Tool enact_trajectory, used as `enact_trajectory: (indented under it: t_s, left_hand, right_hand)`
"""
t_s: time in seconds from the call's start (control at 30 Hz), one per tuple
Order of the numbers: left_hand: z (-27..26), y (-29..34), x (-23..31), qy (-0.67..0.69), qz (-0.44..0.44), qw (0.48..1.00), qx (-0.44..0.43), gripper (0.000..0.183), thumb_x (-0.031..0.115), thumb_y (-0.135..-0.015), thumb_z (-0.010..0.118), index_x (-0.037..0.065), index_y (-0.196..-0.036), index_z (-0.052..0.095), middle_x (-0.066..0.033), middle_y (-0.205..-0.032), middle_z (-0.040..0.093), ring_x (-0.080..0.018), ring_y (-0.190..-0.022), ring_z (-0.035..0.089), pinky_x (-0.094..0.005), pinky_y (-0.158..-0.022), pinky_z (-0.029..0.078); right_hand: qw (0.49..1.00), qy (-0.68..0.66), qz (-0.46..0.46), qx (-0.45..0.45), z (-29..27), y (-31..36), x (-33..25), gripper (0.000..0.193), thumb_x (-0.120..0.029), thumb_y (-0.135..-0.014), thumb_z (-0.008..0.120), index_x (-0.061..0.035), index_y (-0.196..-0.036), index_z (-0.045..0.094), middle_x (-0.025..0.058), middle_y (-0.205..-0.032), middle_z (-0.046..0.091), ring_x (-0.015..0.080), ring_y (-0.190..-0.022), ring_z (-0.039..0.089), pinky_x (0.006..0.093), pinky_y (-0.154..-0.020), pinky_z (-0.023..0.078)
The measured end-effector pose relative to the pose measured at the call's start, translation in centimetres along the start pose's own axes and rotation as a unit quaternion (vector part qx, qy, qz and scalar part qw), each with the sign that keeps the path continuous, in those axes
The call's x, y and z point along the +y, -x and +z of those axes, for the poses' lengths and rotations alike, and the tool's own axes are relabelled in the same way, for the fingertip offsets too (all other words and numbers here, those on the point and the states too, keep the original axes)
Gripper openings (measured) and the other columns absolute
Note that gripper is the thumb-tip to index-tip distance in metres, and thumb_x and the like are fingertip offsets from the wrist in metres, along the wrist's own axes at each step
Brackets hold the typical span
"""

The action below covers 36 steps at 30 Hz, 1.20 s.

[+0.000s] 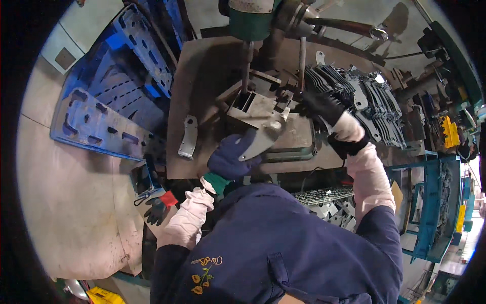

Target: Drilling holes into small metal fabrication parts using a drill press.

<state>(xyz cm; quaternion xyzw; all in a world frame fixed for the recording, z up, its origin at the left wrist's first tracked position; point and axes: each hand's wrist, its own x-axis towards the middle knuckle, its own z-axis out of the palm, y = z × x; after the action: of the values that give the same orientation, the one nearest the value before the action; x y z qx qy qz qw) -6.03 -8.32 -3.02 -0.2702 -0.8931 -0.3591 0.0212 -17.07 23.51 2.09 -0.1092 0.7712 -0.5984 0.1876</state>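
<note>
Navy-gloved, the left hand (228, 156) grips the lower part of a curved grey metal plate (261, 144), whose upper end reaches the front of a steel fixture (255, 110). Black-gloved, the right hand (325, 107) is just beside the fixture's right side, near the stacked plates; whether its fingers hold anything, I cannot tell. Pale pink sleeves (372, 175) cover both forearms. Down to the fixture runs a vertical rod (246, 66) from a green machine head (250, 23), with a long lever (349, 24) to its right. Left of the navy glove, a single curved plate (189, 137) lies on the brown worktable (195, 91). To the right, overlapping grey plates (360, 96) lie in rows. Farther out are slotted blue panels (98, 129) on the left, a yellow bin (449, 131) and a teal metal rack (428, 218) on the right.
</note>
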Motion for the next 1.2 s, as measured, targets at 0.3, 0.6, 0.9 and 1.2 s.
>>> enact_trajectory:
  t_s: [0.3, 0.6, 0.9, 1.2]
  left_hand:
    - [1.4, -2.0, -5.2, -0.118, -0.074, 0.982, 0.124, 0.069, 0.044, -0.079, 0.067, 0.008, -0.134, 0.046, -0.0228, -0.124, 0.050, -0.0389, -0.104, 0.055, -0.0448, -0.085, 0.046]
    - [4.2, -3.7, -8.3, -0.150, -0.116, 0.963, 0.190, 0.068, 0.051, -0.083, 0.059, 0.022, -0.140, 0.038, -0.0205, -0.132, 0.046, -0.0405, -0.115, 0.049, -0.0480, -0.087, 0.046]
    - [3.4, -3.8, -7.9, -0.208, -0.138, 0.954, 0.167, 0.069, 0.050, -0.081, 0.061, 0.027, -0.141, 0.035, -0.0175, -0.132, 0.046, -0.0398, -0.111, 0.051, -0.0481, -0.081, 0.048]
    - [2.4, -3.7, -6.9, -0.241, -0.135, 0.947, 0.164, 0.070, 0.052, -0.080, 0.061, 0.027, -0.141, 0.037, -0.0166, -0.130, 0.049, -0.0369, -0.108, 0.054, -0.0485, -0.077, 0.049]
  right_hand:
    - [0.933, -0.350, -0.069, -0.046, 3.0, 4.9, -20.9, 0.059, -0.047, -0.095, 0.038, 0.0025, -0.124, 0.051, 0.0033, -0.076, 0.056, 0.0138, -0.065, 0.050, 0.0287, -0.059, 0.041]
    - [0.889, -0.450, -0.039, -0.072, 4.1, 3.5, -23.5, 0.046, -0.042, -0.096, 0.040, 0.0001, -0.112, 0.051, -0.0001, -0.084, 0.057, 0.0114, -0.070, 0.052, 0.0287, -0.058, 0.045]
    - [0.739, -0.651, -0.015, -0.173, 4.8, 3.4, -23.0, 0.020, -0.020, -0.093, 0.052, -0.0048, -0.107, 0.053, 0.0011, -0.091, 0.055, 0.0123, -0.073, 0.053, 0.0263, -0.062, 0.049]
    - [0.699, -0.677, 0.096, -0.209, 8.5, 2.8, -16.4, 0.032, -0.008, -0.094, 0.046, -0.0018, -0.126, 0.044, -0.0001, -0.081, 0.047, 0.0060, -0.058, 0.041, 0.0189, -0.050, 0.036]
